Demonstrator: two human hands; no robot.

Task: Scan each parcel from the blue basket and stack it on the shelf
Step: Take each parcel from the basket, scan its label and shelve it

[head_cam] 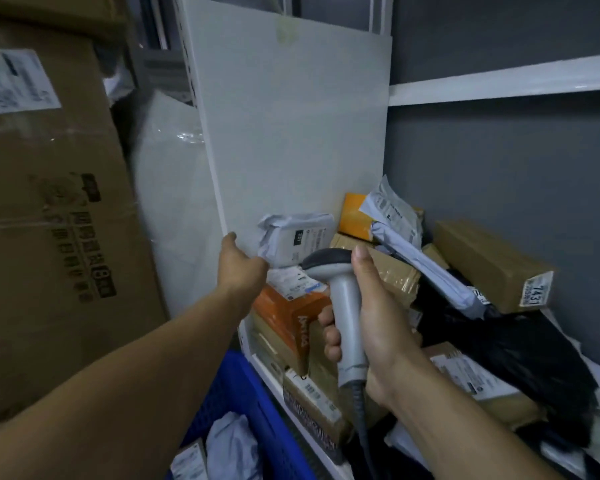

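Note:
My right hand [371, 317] grips the grey handheld scanner [343, 299] by its handle, its dark head pointing left toward the shelf pile. My left hand [239, 265] reaches forward to a white plastic mailer parcel [298, 237] on top of the pile, at its left end; the fingers are hidden behind the hand. The parcel lies on an orange box [284, 313] against the white shelf side panel [291, 133]. The blue basket [243, 403] stands low at the bottom centre with a grey bag parcel [232, 448] and a labelled parcel [187, 462] inside.
The shelf holds several stacked parcels: brown boxes [492, 261], a grey mailer [426, 265], black bags [499, 344], a yellow box [354, 216]. A large cardboard box [49, 220] stands at the left. A white shelf board [499, 84] runs above.

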